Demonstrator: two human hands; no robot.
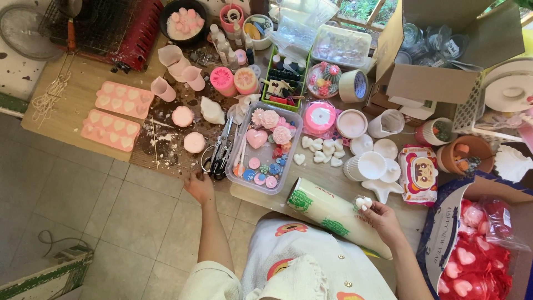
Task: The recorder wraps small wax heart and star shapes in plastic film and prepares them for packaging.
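Observation:
My left hand (198,186) reaches out to the scissors (219,154) lying on the brown mat, its fingers at the handle loops, though I cannot tell whether it grips them. My right hand (380,216) holds a small white wax piece (363,202) wrapped in clear film, just above a roll of wrap (327,216) in a white and green sleeve that lies across my lap. A clear plastic tray (293,119) with pink hearts, flowers and small discs stands between the two hands.
Two pink silicone heart moulds (116,114) lie at the left. White heart pieces (320,151), white cups (369,165), a tape roll (354,85), a cardboard box (444,50) and a bag of red hearts (477,261) crowd the right.

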